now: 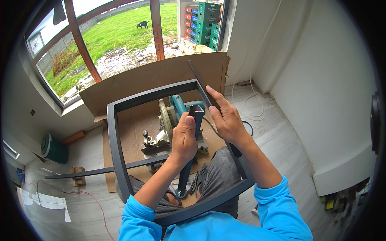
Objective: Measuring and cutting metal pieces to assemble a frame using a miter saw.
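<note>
My left hand (184,138) is wrapped around a dark metal channel (186,176), held upright with its hollow cut end just above my thumb. My right hand (230,121) grips a flat file (197,75); its dark blade points up and away, with my index finger stretched along it. Part of a black handle shows below that palm. The file lies close to the channel's top, but I cannot tell whether they touch. A dark rectangular metal frame (113,140) leans across my lap, surrounding both hands. Beyond the channel stands a teal cut-off saw (177,105) with a round disc.
Cardboard (132,120) lies under the saw, and another sheet (157,72) leans below the window. A long dark bar (94,171) rests on a wooden block (79,176) at left. A green bucket (54,148) stands by the wall. White cable (257,106) coils on the right floor.
</note>
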Available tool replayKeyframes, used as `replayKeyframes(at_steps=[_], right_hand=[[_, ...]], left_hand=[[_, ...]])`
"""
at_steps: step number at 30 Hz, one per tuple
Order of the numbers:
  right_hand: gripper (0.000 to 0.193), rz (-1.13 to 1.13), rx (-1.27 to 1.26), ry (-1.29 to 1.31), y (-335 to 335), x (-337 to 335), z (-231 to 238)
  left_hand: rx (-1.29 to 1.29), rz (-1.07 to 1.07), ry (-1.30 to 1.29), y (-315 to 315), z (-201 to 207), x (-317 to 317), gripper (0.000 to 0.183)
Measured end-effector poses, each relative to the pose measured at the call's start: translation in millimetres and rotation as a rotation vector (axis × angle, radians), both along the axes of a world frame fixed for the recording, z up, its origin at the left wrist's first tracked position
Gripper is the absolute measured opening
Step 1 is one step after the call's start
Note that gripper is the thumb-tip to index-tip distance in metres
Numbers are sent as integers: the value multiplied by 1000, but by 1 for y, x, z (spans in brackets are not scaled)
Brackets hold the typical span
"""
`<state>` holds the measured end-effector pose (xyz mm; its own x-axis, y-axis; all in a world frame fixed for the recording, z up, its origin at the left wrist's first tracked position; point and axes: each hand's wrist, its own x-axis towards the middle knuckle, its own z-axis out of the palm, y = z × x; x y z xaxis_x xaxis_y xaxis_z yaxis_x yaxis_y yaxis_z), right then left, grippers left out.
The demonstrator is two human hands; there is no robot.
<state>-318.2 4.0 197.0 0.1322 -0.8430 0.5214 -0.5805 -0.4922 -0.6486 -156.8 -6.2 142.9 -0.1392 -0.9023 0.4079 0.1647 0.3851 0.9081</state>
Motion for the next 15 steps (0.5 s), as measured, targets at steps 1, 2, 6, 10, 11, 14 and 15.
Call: replayKeyframes(at_steps=[1,2,6,10,11,14,15], right_hand=[[52,32,52,-111,-1,-3,2],[48,94,152,-332,3,0,3],[30,302,232,-416,8,14,21],[19,403,263,-408,-7,21,19],[19,400,262,-411,-7,19,20],[19,384,233,-370,-9,14,21],[19,384,270,-387,-8,12,23]], left_hand=[[13,-27,25,-1,1,0,57],[54,-73,91,-3,0,1,56],[6,-97,19,-6,-8,3,58],[70,-217,136,1,2,-1,48],[72,-220,133,1,3,-1,48],[95,-261,133,2,6,0,49],[79,-274,107,1,6,1,48]])
